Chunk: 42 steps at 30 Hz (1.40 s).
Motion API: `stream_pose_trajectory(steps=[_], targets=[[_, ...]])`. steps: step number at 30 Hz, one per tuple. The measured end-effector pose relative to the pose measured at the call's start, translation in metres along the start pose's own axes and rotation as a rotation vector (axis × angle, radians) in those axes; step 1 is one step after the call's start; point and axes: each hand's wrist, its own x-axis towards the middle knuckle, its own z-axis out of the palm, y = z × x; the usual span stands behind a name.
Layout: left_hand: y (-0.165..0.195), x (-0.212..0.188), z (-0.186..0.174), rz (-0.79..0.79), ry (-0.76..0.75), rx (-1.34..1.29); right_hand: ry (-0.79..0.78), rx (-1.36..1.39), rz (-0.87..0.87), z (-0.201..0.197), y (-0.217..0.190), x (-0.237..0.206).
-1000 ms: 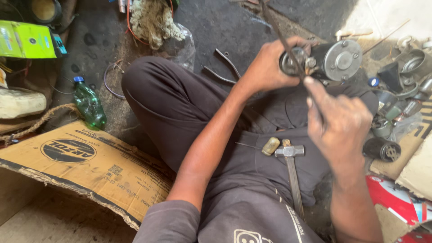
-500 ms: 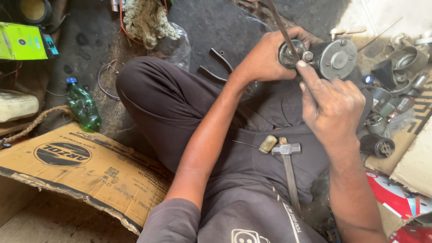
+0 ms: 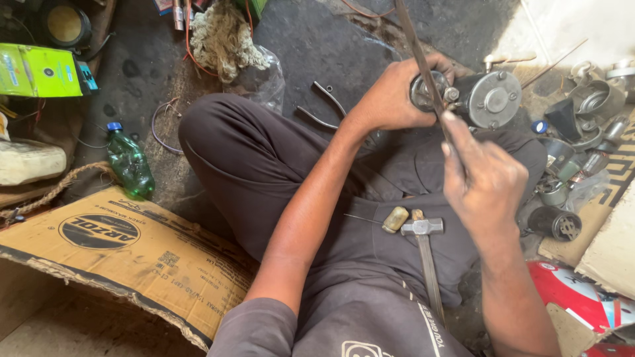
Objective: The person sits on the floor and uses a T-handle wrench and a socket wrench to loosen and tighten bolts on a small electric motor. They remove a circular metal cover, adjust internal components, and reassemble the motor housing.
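Left hand [image 3: 390, 99] stayed clamped round grey cylindrical metal motor housing [image 3: 479, 99], held above lap. Right hand [image 3: 483, 182] moved closer, fingers pinching long thin metal rod [image 3: 423, 63] against housing's end; hammer [image 3: 423, 258] lay below housing.

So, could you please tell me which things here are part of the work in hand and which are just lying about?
In hand:
- left hand gripping the round metal motor unit
- right hand holding the long thin rod against it

Lying about:
- hammer on the lap
- green bottle
- cardboard sheet
- rag bundle
- loose metal parts
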Motion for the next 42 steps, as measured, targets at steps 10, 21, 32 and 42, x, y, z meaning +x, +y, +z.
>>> stream_pose_trajectory(steps=[10,21,32,42], targets=[[-0.005,-0.001,0.001,0.032,0.022,-0.017,0.042,0.023,0.093,0.014,-0.012,-0.004],[-0.007,-0.003,0.003,0.020,0.023,-0.008,0.125,0.188,0.146,0.017,-0.037,0.007],[-0.006,-0.006,0.006,-0.029,0.038,-0.066,0.073,0.061,0.144,0.022,-0.022,0.009],[-0.006,-0.006,0.006,-0.004,0.047,-0.078,0.040,0.033,0.191,0.011,-0.032,0.011]])
